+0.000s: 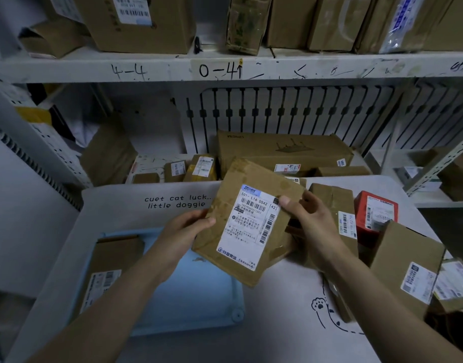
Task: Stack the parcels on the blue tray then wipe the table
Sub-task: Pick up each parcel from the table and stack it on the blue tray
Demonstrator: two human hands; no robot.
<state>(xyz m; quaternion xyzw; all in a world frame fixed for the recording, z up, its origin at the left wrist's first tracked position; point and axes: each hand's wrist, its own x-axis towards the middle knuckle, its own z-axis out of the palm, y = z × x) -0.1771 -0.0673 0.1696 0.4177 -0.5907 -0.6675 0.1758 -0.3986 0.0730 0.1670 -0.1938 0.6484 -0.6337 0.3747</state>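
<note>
I hold a flat brown cardboard parcel [247, 221] with a white shipping label, tilted, above the table. My left hand [182, 233] grips its left edge and my right hand [307, 221] grips its right edge, thumb on the label. It hangs just right of and partly over the blue tray [196, 292], which lies on the table's left half. One brown parcel [108, 265] lies in the tray's left part. More parcels sit at the right: a red box [375, 212], a brown box [406, 265] and a taped brown one [335, 203].
The white table cover [277, 318] bears printed text and a paw drawing. Behind the table, a low shelf holds a long carton [282, 149] and small parcels [199, 166]. An upper shelf [225, 66] with cartons runs overhead. Metal rack posts stand left and right.
</note>
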